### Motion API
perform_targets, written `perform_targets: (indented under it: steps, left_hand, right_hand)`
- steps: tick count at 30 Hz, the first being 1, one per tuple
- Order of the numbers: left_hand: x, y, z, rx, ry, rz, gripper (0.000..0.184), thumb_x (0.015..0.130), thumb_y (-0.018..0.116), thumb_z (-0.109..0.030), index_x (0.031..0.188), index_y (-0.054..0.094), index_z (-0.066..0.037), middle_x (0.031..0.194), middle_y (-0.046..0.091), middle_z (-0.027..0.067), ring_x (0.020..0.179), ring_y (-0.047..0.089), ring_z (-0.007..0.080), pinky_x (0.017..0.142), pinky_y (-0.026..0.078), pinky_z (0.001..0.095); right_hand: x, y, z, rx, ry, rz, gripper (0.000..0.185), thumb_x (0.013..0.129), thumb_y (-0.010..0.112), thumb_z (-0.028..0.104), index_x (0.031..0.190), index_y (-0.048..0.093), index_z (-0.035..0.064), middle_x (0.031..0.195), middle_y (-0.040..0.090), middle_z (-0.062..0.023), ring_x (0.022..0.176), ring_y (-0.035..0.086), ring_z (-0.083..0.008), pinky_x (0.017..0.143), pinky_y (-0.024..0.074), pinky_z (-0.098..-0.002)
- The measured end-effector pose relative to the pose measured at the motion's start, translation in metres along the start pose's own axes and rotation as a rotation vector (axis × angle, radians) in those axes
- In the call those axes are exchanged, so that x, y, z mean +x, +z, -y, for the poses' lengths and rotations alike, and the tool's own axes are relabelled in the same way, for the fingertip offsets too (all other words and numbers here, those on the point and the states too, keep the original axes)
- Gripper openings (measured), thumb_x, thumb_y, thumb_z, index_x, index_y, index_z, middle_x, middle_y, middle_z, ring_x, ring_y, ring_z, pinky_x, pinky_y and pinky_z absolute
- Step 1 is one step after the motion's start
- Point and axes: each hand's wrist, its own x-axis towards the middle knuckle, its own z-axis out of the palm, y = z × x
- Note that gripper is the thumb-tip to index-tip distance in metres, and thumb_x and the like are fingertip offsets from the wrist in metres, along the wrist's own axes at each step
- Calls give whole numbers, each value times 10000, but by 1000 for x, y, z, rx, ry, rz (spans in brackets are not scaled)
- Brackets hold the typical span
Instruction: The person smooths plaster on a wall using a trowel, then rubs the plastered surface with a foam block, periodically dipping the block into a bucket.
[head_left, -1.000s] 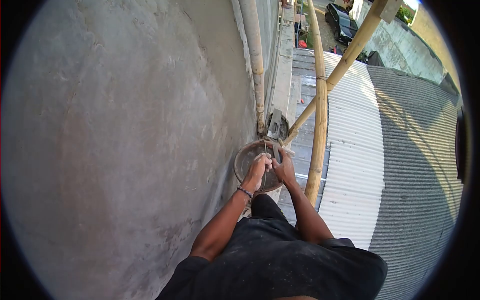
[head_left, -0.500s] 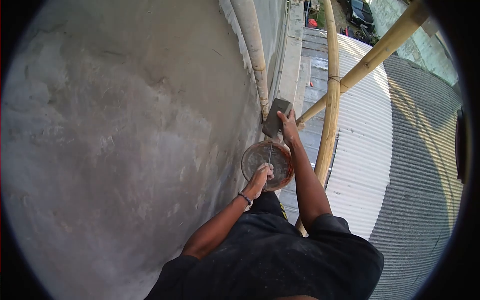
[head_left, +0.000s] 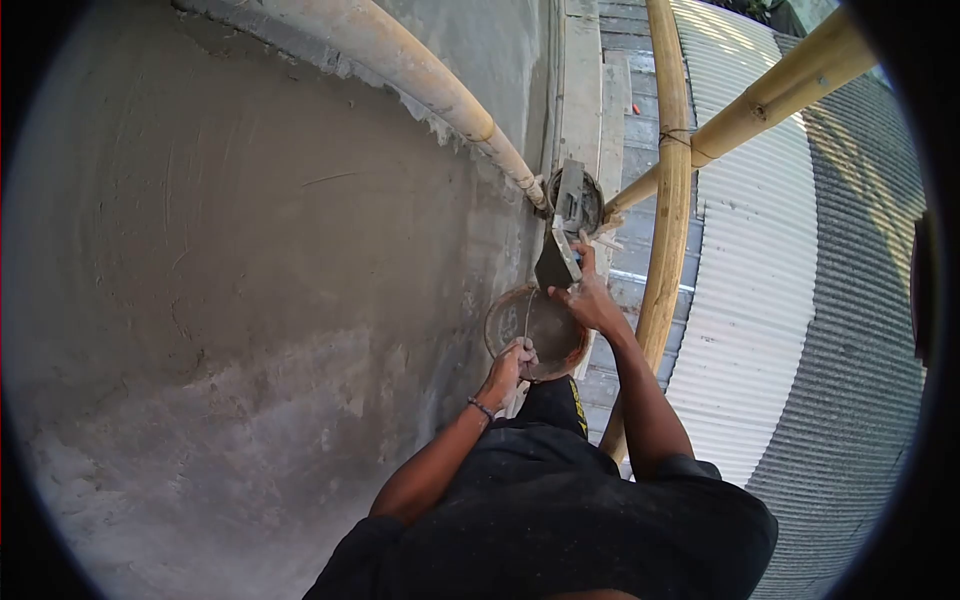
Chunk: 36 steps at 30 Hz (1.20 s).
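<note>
My right hand (head_left: pixel 592 298) grips a dark, flat rectangular plastering float (head_left: pixel 556 262), tilted above the far side of a round bucket (head_left: pixel 489 330). My left hand (head_left: pixel 512 362) is closed at the bucket's near left side, with a beaded bracelet on the wrist. From its fingers a thin, wire-like handle (head_left: pixel 529 308) runs up across the bucket's opening; I cannot tell where it is fixed. Just beyond the float sits a second, smaller bucket (head_left: pixel 594 200), with a grey tool (head_left: pixel 570 193) lying across its top.
A cement-plastered wall (head_left: pixel 280 260) fills the left, crossed by a bamboo pole (head_left: pixel 410 70). Other bamboo poles (head_left: pixel 672 200) stand and slant on the right, lashed together. Planks (head_left: pixel 582 90) run forward along the wall. Corrugated roofing (head_left: pixel 745 250) lies below on the right.
The float has swung lower and tilted in my right hand, bringing the second bucket and its tool into sight. My left hand has shifted slightly left and down. The camera view has turned.
</note>
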Motion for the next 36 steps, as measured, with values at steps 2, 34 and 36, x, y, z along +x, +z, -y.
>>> perform_targets:
  steps: [2,34,36]
  left_hand:
    - [-7,12,-8,-1,54,-7,83,885,454,-126,895,519,-76,814,490,10,809,503,154,797,401,287]
    - [-23,11,-24,-26,119,126,154,769,469,-56,920,493,-77,811,463,8,812,472,140,805,362,258]
    - [-17,1,-16,-48,129,110,142,774,466,-55,910,501,-73,809,471,15,806,480,146,803,373,260]
  right_hand:
    - [-24,9,6,-219,224,-18,666,744,682,59,1272,276,68,1092,550,-302,1056,546,-458,891,429,-461]
    - [8,129,-182,592,1187,246,313,823,644,340,974,626,66,820,646,-101,694,611,-268,692,527,-382]
    - [-4,119,-143,345,996,111,360,828,643,349,1030,607,54,897,649,-113,765,617,-262,735,517,-371]
